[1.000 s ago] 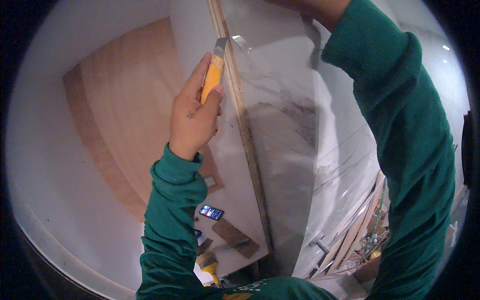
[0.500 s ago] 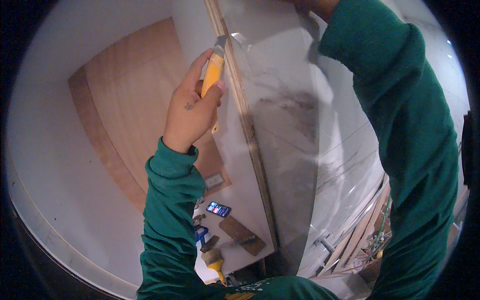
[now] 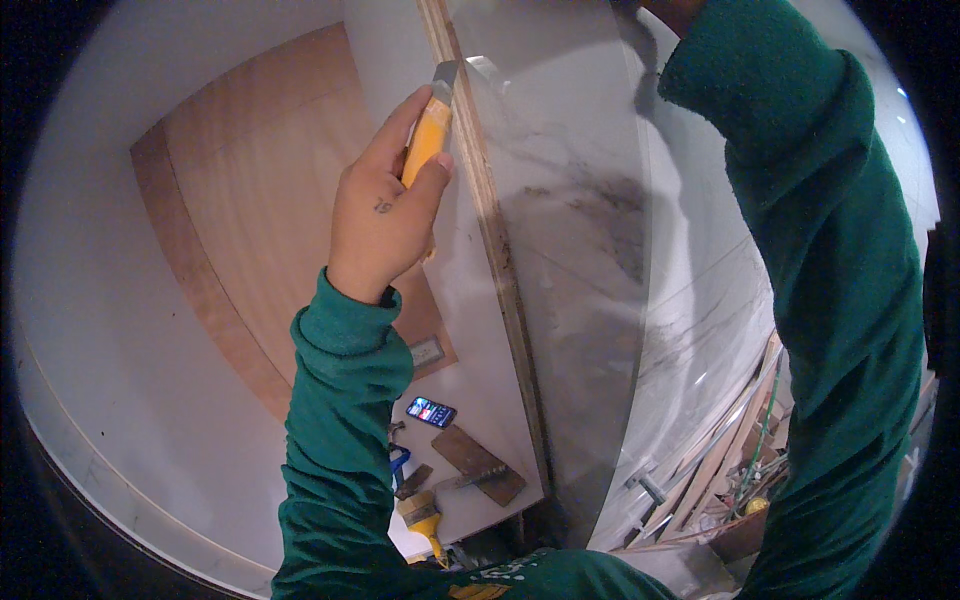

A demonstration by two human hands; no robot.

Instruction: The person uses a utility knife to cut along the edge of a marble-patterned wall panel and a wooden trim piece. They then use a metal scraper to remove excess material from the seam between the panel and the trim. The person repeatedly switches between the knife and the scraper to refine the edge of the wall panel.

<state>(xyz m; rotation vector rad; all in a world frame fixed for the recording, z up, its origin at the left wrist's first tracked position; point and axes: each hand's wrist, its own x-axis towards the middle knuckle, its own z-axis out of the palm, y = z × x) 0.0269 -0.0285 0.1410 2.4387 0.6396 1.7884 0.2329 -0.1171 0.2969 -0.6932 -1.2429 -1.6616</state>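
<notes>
My left hand [image 3: 380, 210] is closed round the yellow handle of a utility knife [image 3: 430, 135], pointing up and away from me. Its grey metal end is against or very close to the raw wooden edge [image 3: 487, 205] of an upright panel. To the right of that edge runs the panel's glossy, grey-veined face [image 3: 570, 250]. At the top border only a dim part of my right hand [image 3: 677, 14] shows, beyond the green sleeve; its fingers are out of the picture, so its grip is hidden.
On a white surface below lie a lit phone [image 3: 431, 412], a brown board [image 3: 478, 465], a yellow-handled paintbrush [image 3: 422, 516] and a blue tool [image 3: 399, 459] partly behind my sleeve. A light-brown wooden panel [image 3: 270, 190] stands at left. Wood strips [image 3: 725, 450] and clutter lie at lower right.
My left hand and the knife have shifted only slightly, the metal end tilting a little to the right. My right forearm has moved a bit to the right. The whole view has shifted slightly.
</notes>
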